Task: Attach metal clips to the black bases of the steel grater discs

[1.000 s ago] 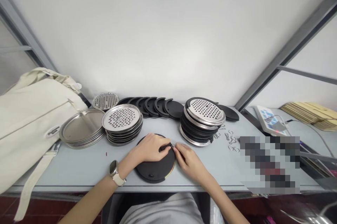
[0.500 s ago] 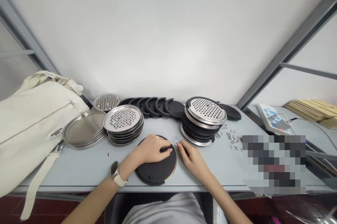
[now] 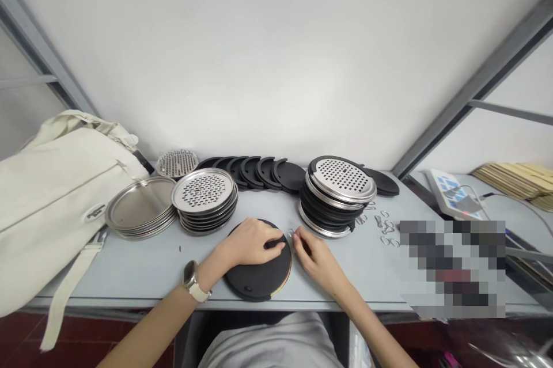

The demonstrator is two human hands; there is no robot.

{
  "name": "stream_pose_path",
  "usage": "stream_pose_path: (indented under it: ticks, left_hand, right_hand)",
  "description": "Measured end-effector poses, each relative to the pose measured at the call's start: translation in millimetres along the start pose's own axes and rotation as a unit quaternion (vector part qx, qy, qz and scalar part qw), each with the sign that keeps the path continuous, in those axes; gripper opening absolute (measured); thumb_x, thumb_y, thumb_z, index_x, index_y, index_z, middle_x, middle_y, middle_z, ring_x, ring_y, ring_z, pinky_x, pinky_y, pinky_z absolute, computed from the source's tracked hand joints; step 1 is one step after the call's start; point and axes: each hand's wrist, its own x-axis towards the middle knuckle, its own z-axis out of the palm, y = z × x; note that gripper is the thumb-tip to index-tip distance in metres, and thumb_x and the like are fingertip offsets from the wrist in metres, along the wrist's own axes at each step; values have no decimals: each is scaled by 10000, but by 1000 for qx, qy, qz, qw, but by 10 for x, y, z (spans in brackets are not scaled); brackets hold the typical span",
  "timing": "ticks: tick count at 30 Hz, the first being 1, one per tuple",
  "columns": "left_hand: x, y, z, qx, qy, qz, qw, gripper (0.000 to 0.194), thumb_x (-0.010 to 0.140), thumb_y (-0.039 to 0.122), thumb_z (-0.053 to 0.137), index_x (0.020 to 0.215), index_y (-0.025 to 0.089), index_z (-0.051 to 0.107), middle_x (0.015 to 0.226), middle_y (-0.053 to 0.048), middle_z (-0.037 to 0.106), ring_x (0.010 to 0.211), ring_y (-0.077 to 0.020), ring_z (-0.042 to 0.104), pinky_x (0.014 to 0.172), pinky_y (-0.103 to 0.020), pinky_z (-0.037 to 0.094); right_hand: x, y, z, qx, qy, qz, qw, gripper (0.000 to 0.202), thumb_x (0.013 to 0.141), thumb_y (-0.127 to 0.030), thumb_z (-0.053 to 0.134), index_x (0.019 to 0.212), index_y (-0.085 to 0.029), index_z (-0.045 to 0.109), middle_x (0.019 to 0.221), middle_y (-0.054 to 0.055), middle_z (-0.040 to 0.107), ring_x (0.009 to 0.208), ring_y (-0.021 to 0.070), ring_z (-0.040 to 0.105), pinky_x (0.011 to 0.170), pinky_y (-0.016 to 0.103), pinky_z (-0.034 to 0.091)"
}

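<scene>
My left hand [image 3: 254, 243] lies over a round black plate [image 3: 258, 277] near the table's front edge, fingers curled at its far right side. A thin colored line shows along the plate's right rim, and a small dark knob sits at its near left. Just right of the plate, my right hand [image 3: 315, 254] is closed in a pinch on a small metal ring [image 3: 290, 232]. The ring stands out from the fingertips toward the plate's edge; whether the two touch, I cannot tell.
Stacked round graters [image 3: 203, 190] and metal trays [image 3: 140, 207] stand left, beside a cream bag [image 3: 64, 195]. Black discs [image 3: 287, 175] line the wall. Right are a stack of black-rimmed graters [image 3: 341, 181], loose metal rings [image 3: 386, 241], a white panel [image 3: 453, 195] and wooden pieces [image 3: 510, 178].
Both hands keep nearly the same pose, the left on the black plate and the right pinching the ring. The whole view has shifted slightly.
</scene>
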Motion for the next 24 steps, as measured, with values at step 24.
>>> stream_pose_path:
  ticks: [24]
  left_hand:
    - [-28,-9,-20,-19,-9,31,999,186,887,273,555,713,206,562,694,-2,652,673,-177,629,593,-289,338]
  right_hand:
    - [2,48,52,-95,-40,-65,993,263,1022,-234,319,782,-226,428,697,9,500,674,194,502,637,299,374]
